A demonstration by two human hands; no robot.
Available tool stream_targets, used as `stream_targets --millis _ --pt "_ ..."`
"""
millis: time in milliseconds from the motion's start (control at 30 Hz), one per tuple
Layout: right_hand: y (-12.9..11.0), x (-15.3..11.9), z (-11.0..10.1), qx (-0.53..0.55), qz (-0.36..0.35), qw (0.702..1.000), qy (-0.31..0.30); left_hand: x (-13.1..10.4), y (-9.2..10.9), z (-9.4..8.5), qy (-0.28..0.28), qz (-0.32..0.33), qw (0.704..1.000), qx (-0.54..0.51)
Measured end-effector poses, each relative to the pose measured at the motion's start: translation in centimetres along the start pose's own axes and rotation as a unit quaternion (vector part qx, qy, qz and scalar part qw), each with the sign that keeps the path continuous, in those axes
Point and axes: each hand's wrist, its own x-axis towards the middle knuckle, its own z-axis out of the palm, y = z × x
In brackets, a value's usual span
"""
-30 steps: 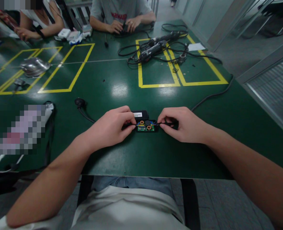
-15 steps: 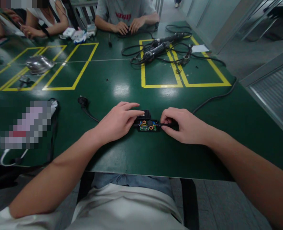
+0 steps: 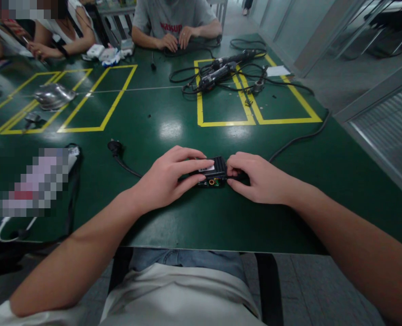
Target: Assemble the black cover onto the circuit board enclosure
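Note:
A small black case bottom with a circuit board [image 3: 212, 182] lies on the green table near its front edge. My left hand [image 3: 173, 174] holds a ribbed black cover [image 3: 219, 166] with a white label, tilted over the back part of the board. The board's front strip, with a copper ring, still shows. On the right, my right hand [image 3: 255, 176] pinches the black cable where it meets the case. A black plug [image 3: 115, 147] on a cable lies left of my left hand.
Black tools with coiled cables [image 3: 217, 74] lie on yellow tape at the back right. At the left are a metal bowl-like part [image 3: 54, 96] and a pixelated item [image 3: 34, 181] with a strap. People sit across the table [image 3: 146, 226], their hands on it.
My left hand has brought the ribbed cover forward from behind the case to over the board, hiding most of it. My right hand keeps its pinch on the cable.

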Motion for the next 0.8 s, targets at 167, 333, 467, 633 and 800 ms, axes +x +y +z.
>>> stream_targets --millis 167,333,467,633,800 --pt "0.00 0.06 -0.01 0.000 0.003 1.000 -0.010 0.02 -0.12 0.60 -0.069 0.031 0.997 0.006" --pt "0.09 -0.02 0.08 -0.002 0.004 1.000 -0.008 -0.01 -0.08 0.64 -0.074 0.032 0.997 0.010" --pt "0.09 -0.03 0.06 -0.002 0.004 1.000 -0.008 -0.02 -0.03 0.60 -0.084 0.022 0.996 0.013" --pt "0.01 0.01 -0.07 0.004 0.005 1.000 -0.008 0.04 -0.06 0.67 -0.083 0.011 0.996 0.000" --pt "0.11 -0.04 -0.05 0.001 0.004 1.000 -0.010 0.16 0.04 0.52 -0.075 0.001 0.996 -0.038"
